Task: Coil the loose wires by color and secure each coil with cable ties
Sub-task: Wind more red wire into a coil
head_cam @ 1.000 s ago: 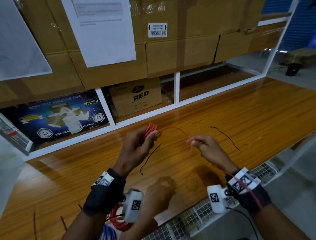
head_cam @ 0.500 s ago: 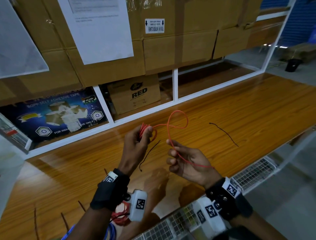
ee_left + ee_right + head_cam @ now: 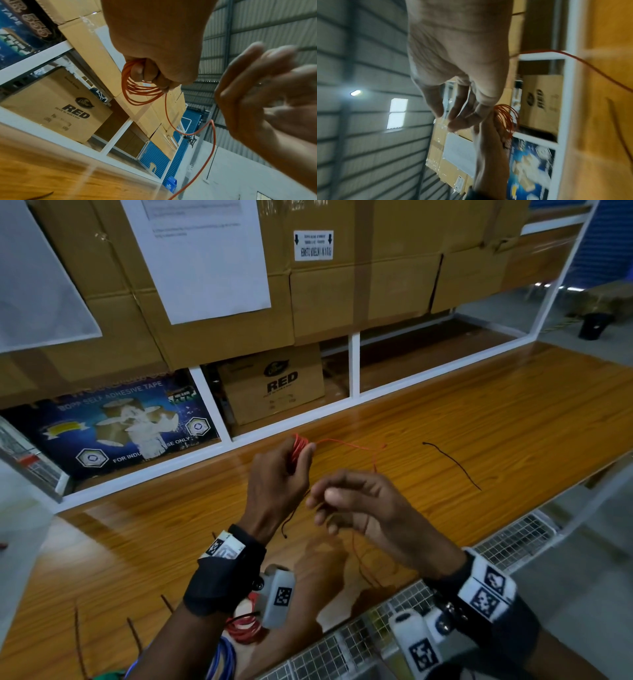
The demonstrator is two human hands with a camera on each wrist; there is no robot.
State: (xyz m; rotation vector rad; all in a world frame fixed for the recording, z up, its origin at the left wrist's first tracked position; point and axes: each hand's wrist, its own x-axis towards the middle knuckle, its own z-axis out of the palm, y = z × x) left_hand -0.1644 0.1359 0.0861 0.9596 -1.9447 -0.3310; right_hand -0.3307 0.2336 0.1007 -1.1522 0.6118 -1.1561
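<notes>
My left hand (image 3: 301, 457) grips a small coil of red wire (image 3: 297, 447) between thumb and curled fingers, held above the wooden table (image 3: 479, 412). The left wrist view shows the coil (image 3: 137, 94) hanging from the left hand's fingertips (image 3: 154, 79). A loose red strand (image 3: 356, 444) runs right from the coil, bends down behind my right hand (image 3: 329, 501) and trails on below it. The right hand sits just right of the left, its fingers (image 3: 453, 117) loosely curled and nothing visibly pinched. Black cable ties lie on the table, one (image 3: 452, 463) to the right and one (image 3: 291, 518) under my hands.
A red coil (image 3: 243, 628) and blue wire (image 3: 222, 659) lie at the near table edge by my left forearm, with thin brown strips (image 3: 133, 635) to their left. A wire-mesh tray (image 3: 513, 539) runs along the front right. Cardboard boxes (image 3: 274, 385) fill the white shelf behind.
The right hand carried a large loop of red wire to the coil, then drew back beside the left hand. The loop is gone and the strand hangs slack.
</notes>
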